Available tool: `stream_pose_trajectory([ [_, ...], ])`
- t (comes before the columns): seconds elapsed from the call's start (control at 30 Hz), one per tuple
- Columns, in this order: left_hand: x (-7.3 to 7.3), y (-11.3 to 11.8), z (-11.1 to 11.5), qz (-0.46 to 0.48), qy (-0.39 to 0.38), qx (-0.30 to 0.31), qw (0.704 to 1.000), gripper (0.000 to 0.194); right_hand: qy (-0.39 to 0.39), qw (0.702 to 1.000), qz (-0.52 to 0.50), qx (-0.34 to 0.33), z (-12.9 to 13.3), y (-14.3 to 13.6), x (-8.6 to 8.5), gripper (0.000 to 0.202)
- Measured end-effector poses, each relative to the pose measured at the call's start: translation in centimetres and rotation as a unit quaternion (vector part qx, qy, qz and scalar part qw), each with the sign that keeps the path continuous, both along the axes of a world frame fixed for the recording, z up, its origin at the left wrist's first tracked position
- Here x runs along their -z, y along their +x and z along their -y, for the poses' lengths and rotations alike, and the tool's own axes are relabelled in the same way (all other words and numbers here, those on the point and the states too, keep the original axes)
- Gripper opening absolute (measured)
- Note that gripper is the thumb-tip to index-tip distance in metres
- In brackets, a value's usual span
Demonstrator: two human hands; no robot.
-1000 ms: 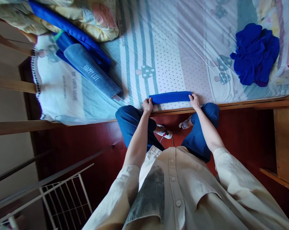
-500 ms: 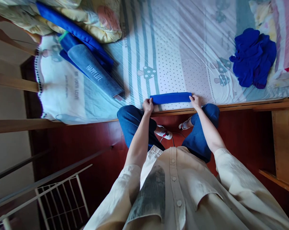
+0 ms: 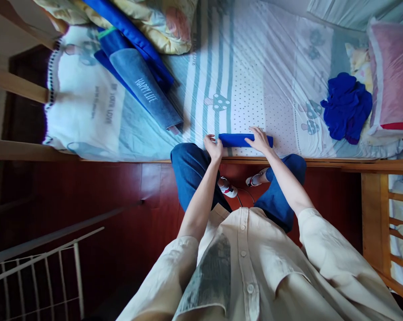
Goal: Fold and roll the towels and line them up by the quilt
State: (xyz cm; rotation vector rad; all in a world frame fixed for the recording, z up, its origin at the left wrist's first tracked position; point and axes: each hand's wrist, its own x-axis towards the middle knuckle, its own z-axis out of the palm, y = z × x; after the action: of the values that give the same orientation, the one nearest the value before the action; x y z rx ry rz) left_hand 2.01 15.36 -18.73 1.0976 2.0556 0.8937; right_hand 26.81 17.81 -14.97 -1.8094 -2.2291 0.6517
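Note:
A folded blue cloth (image 3: 234,140) lies as a long narrow strip on the patterned bed sheet, close to the bed's front edge. My left hand (image 3: 214,147) is at its left end, fingers curled round the corner. Across the right part of the strip rests my right hand (image 3: 261,141), its fingers spread and the thumb apart from them. The strip's right tip shows beyond that hand.
Folded blue fabric with a grey-blue "HAPPY LIFE" piece (image 3: 146,89) lies on the left, below a yellow quilt (image 3: 154,26). A crumpled blue cloth (image 3: 347,107) sits at right beside a pink pillow (image 3: 393,76). A wooden bed rail (image 3: 322,164) runs along the front.
My right hand has let go of the strip's right end and moved left onto its top, fingers spreading. My left hand stays at the left end. The view has shifted slightly.

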Motion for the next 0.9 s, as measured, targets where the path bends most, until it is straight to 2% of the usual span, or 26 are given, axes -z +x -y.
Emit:
stream_pose_trajectory([
  [0.07,-0.3,0.6,0.8,0.036,-0.013,-0.020,0.999,0.030,-0.034,0.997,0.021,-0.067,-0.5,-3.3,-0.1,0.069],
  [0.13,-0.7,1.2,1.8,0.073,-0.024,-0.034,0.996,0.033,-0.060,0.991,0.045,-0.107,-0.8,-6.2,0.2,0.079],
  [0.2,-1.1,1.7,2.6,0.103,-0.026,-0.038,0.994,0.034,-0.079,0.988,0.065,-0.118,-1.1,-8.5,0.4,0.083],
  [0.3,-1.7,2.1,3.1,0.146,-0.005,-0.041,0.988,0.031,-0.089,0.985,0.097,-0.110,-1.7,-10.8,0.2,0.076],
  [0.43,-2.5,2.1,2.7,0.201,0.029,-0.056,0.978,0.026,-0.116,0.973,0.177,-0.093,-2.7,-12.8,-1.4,0.068],
  [0.6,-3.0,2.1,2.3,0.231,0.007,-0.077,0.970,0.026,-0.153,0.965,0.208,-0.052,-3.6,-14.1,-3.8,0.057],
  [0.73,-3.5,2.4,2.2,0.263,0.005,-0.077,0.962,0.043,-0.122,0.977,0.173,-0.021,-4.3,-15.1,-5.5,0.052],
  [0.9,-4.7,2.1,1.0,0.300,0.042,-0.028,0.953,0.063,-0.040,0.997,0.065,0.003,-5.5,-17.5,-7.6,0.053],
])
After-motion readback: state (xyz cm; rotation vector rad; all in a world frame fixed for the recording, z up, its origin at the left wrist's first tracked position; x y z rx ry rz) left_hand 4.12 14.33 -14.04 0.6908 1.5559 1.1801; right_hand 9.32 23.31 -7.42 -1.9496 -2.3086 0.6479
